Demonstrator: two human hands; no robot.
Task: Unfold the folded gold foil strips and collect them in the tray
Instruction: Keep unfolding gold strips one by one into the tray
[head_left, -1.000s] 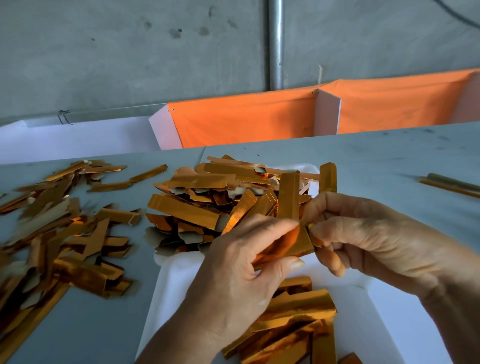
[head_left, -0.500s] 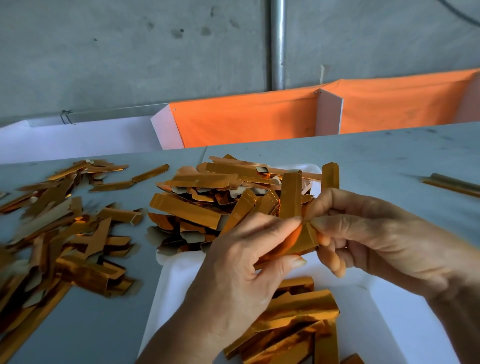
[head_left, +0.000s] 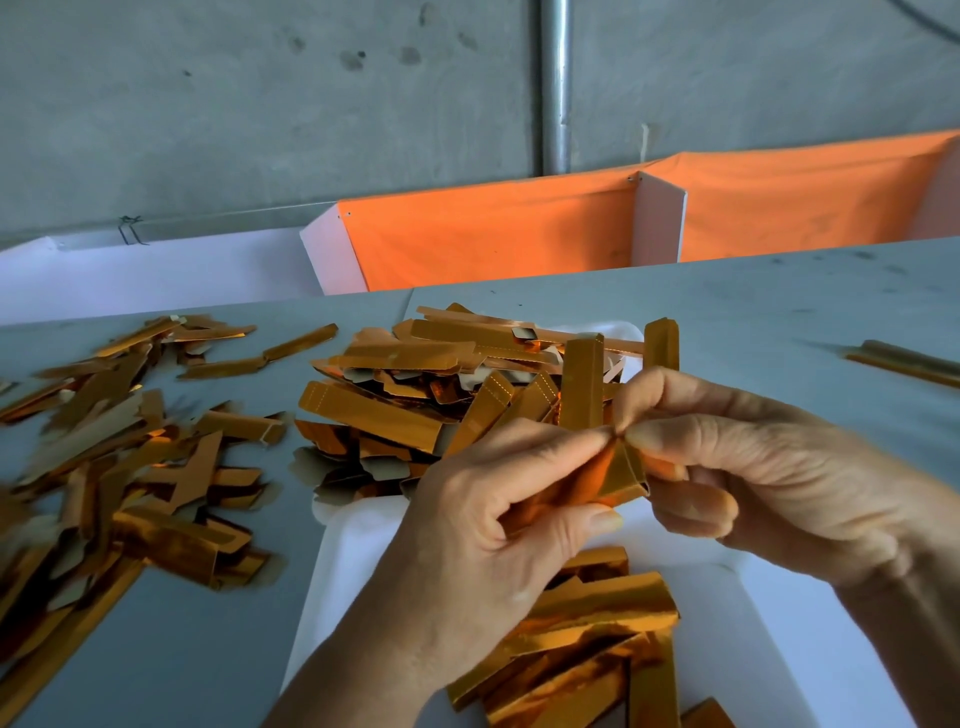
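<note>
Left hand (head_left: 467, 525) and right hand (head_left: 769, 467) both pinch one gold foil strip (head_left: 621, 475); white tray (head_left: 779, 623) directly below the grip, loose strip pile (head_left: 130, 467) left.

Two hands are here, a left hand (head_left: 467, 525) and a right hand (head_left: 769, 467). They hold one gold strip (head_left: 621, 475). There is one white tray (head_left: 810, 639). The gold strips lie in three heaps, too many to count. One metal pipe (head_left: 556, 83) runs up the wall.
</note>
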